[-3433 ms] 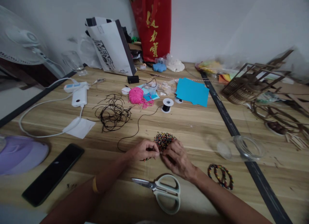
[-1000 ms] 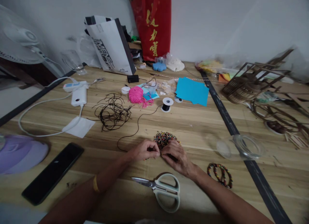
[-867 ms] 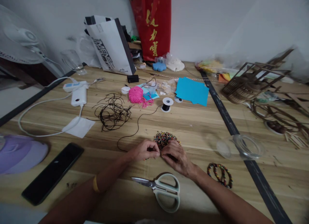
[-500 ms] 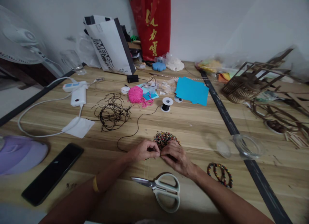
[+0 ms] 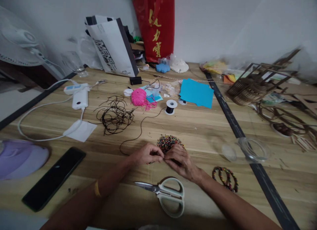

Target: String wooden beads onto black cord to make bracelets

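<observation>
My left hand [image 5: 150, 153] is closed in a pinch, its fingertips meeting those of my right hand [image 5: 179, 159], which is pinched too. A black cord [image 5: 141, 126] runs from a white-rimmed spool [image 5: 170, 106] down to my left hand and disappears under it. A few small reddish beads show just below the left fingers. What sits between the right fingertips is too small to make out. Right behind my hands lies a heap of small multicoloured beads [image 5: 168, 141], partly covered by the right fingers. Scissors [image 5: 158, 189] with pale green handles lie partly spread nearer me.
Two beaded bracelets [image 5: 226, 178] lie beside my right forearm. Left are a black phone [image 5: 54, 178] and a tangle of dark cord [image 5: 115, 116]. Farther back are pink yarn [image 5: 139, 97], blue sheets [image 5: 196, 93] and a paper bag [image 5: 112, 46]. Clear tape-like rings [image 5: 255, 150] lie right.
Both hands stay pinched together at the same spot, with only a slight shift of the fingers. The beads under my left hand show a little differently.
</observation>
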Motion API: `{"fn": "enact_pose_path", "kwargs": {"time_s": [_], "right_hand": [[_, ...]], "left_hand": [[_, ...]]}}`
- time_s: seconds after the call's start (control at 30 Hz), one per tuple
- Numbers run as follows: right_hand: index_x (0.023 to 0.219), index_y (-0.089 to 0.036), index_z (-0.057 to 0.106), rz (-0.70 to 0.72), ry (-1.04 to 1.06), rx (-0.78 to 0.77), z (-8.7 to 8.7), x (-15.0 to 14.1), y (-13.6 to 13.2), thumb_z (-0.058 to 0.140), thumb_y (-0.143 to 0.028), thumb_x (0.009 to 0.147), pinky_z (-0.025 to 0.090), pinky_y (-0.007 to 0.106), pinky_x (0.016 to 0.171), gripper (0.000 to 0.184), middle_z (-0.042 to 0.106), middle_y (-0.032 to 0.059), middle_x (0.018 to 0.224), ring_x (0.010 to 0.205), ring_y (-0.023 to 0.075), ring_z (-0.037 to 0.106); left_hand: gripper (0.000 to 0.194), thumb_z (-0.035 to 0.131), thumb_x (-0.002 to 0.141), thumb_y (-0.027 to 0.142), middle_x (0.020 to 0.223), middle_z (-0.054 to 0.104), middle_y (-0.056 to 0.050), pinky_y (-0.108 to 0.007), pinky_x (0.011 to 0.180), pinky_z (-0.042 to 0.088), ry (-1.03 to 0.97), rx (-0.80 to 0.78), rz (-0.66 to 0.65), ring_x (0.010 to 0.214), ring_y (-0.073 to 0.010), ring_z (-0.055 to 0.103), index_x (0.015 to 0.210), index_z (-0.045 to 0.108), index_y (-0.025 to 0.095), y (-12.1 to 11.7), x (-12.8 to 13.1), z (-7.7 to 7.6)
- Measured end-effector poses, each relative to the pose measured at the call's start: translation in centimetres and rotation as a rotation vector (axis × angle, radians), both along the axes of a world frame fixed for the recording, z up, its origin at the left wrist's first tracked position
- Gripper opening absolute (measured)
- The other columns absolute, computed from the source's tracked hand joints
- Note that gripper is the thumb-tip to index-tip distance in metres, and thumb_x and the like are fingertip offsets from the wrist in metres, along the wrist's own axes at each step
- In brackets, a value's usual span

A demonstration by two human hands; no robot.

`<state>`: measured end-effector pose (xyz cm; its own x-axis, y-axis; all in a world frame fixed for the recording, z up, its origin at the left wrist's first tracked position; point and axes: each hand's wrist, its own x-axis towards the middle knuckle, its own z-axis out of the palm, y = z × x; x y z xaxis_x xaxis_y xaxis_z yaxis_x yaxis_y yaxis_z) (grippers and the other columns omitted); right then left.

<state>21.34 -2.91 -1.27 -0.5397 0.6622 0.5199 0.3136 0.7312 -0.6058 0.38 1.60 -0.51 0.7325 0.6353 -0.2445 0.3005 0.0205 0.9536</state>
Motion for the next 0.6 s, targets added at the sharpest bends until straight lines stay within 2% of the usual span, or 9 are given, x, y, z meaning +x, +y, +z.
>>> {"fn": "enact_pose_path", "kwargs": {"time_s": [0.27,0.6], "right_hand": [[0.092,-0.019,0.061,-0.008,-0.002,-0.006,-0.08,-0.05,-0.03,0.055,-0.017,0.091,0.045,0.035,0.078,0.006,0.067,0.0049,0.083,0.078,0.0166,0.059],[0.092,-0.018,0.06,0.007,0.002,0.004,0.31,-0.17,-0.11,0.053,-0.02,0.093,0.045,0.035,0.081,0.008,0.067,0.0049,0.082,0.078,0.016,0.061]], "left_hand": [[0.019,0.07,0.067,0.028,0.064,0.062,0.0,-0.019,0.057,0.037,-0.052,-0.099,0.056,0.059,-0.0095,0.051,0.075,0.066,0.011,-0.11,0.34,0.09],[0.018,0.071,0.066,0.026,0.062,0.061,0.001,-0.018,0.054,0.035,-0.056,-0.097,0.071,0.057,-0.0086,0.05,0.073,0.064,0.011,-0.2,0.4,-0.24]]}}
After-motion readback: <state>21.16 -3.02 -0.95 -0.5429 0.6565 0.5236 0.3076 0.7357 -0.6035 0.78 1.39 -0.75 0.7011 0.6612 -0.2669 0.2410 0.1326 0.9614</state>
